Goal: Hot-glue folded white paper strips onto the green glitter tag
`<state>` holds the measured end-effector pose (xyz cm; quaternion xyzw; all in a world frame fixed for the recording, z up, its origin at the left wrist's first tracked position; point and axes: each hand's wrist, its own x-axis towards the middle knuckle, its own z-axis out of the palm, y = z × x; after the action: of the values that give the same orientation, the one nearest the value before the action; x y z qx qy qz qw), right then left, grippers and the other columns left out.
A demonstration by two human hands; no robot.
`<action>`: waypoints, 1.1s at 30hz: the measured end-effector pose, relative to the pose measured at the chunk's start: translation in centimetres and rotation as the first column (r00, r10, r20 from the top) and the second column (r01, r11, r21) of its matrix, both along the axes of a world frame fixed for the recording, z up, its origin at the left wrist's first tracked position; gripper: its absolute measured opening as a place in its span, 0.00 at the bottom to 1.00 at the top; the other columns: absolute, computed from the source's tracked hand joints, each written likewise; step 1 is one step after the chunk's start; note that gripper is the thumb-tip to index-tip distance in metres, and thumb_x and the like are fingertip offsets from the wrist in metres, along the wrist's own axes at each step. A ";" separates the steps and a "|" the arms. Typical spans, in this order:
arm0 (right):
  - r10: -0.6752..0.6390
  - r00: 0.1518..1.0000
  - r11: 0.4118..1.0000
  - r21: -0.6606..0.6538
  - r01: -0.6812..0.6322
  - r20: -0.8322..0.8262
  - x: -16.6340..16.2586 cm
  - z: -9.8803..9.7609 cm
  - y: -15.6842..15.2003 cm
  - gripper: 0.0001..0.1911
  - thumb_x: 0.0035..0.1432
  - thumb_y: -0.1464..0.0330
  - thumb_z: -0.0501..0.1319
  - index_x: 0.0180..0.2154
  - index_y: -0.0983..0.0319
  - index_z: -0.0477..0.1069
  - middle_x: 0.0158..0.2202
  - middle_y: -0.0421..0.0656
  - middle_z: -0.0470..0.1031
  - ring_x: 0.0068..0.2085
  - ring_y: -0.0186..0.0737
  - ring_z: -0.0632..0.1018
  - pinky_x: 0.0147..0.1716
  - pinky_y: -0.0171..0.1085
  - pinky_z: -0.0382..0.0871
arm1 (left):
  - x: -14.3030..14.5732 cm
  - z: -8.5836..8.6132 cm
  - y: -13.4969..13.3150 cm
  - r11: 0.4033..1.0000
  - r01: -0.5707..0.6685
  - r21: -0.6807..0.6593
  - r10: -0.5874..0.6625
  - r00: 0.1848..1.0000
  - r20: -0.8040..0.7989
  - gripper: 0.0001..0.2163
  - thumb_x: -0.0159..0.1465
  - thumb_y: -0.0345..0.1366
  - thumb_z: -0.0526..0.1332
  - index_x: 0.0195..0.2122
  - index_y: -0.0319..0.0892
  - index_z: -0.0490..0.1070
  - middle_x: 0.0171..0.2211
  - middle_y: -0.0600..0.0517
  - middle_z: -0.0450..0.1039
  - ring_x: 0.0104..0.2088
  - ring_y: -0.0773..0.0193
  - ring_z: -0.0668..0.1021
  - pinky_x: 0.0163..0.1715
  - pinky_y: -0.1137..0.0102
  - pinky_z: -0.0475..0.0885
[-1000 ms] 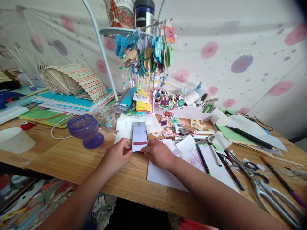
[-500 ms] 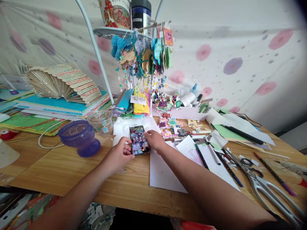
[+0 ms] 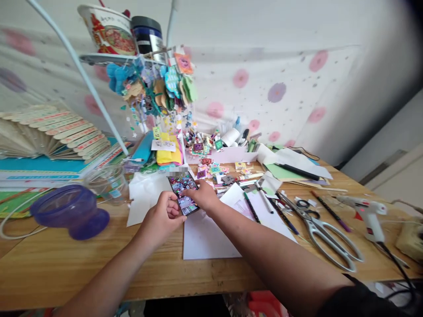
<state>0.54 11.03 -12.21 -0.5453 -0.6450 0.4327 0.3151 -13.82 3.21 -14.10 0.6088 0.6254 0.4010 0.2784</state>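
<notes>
A smartphone with a lit, colourful screen is held in front of me, tilted, over the white paper. My left hand grips its lower left edge, with the fingers curled and the thumb at the bottom corner. From the right side my right hand holds it too, the thumb lying over the screen; the other fingers are mostly hidden. Left of the hands stand a purple translucent goblet-shaped bowl and a clear plastic cup. A white sheet lies under my right forearm.
Large scissors, pens and a hot glue gun lie on the right. Small paper cutouts are scattered behind the phone. Paper ornaments hang from a rack holding a noodle tub and a dark jar. A stick fan lies left.
My view has swung to the right, bringing the glue gun further into sight. The phone has tilted in my hands, and my right thumb has moved further across its screen.
</notes>
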 end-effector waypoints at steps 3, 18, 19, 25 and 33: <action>-0.079 0.987 0.996 0.026 0.084 -0.136 3.1 0.5 0.2 0.26 0.41 0.65 0.67 0.46 0.62 0.73 0.40 0.45 0.79 0.43 0.49 0.76 0.42 0.41 0.66 | 2.7 0.8 0.6 0.997 0.028 0.065 -0.021 0.995 -0.098 0.21 0.48 0.38 0.65 0.40 0.47 0.57 0.31 0.56 0.68 0.30 0.62 0.75 0.32 0.66 0.73; -0.281 0.696 0.956 -0.132 0.261 -0.661 12.7 1.4 0.5 0.23 0.36 0.67 0.65 0.39 0.61 0.68 0.28 0.36 0.75 0.28 0.37 0.72 0.28 0.35 0.65 | 13.0 3.8 3.4 0.945 0.244 0.220 -0.161 0.928 -0.336 0.17 0.50 0.32 0.63 0.39 0.45 0.59 0.36 0.51 0.69 0.34 0.60 0.74 0.38 0.63 0.71; -0.286 0.692 0.954 -0.130 0.269 -0.663 12.7 1.3 0.7 0.23 0.36 0.68 0.66 0.39 0.61 0.68 0.28 0.36 0.75 0.28 0.37 0.72 0.28 0.35 0.65 | 13.0 3.8 3.5 0.945 0.245 0.218 -0.163 0.927 -0.337 0.17 0.50 0.32 0.63 0.39 0.45 0.59 0.36 0.51 0.70 0.35 0.60 0.74 0.38 0.63 0.71; -0.261 0.682 0.964 -0.151 0.217 -0.684 11.1 0.3 1.2 0.19 0.41 0.63 0.63 0.38 0.60 0.68 0.31 0.38 0.75 0.31 0.38 0.74 0.29 0.34 0.65 | 10.5 3.1 5.0 0.973 0.220 0.072 -0.222 0.975 0.022 0.26 0.47 0.38 0.69 0.45 0.46 0.59 0.37 0.51 0.71 0.36 0.58 0.76 0.40 0.60 0.72; -0.059 0.839 0.977 -0.204 -0.062 -0.541 4.8 -2.2 1.6 0.19 0.52 0.55 0.60 0.39 0.62 0.72 0.30 0.42 0.77 0.27 0.38 0.75 0.26 0.36 0.66 | 2.3 2.7 9.0 0.972 -0.064 -0.225 0.182 0.812 0.555 0.19 0.65 0.50 0.50 0.52 0.46 0.56 0.33 0.51 0.72 0.26 0.63 0.78 0.30 0.66 0.74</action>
<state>5.33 12.61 -14.37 -0.4302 -0.4793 0.6365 0.4244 -11.53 12.24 -11.43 0.3880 0.5877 0.5186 0.4849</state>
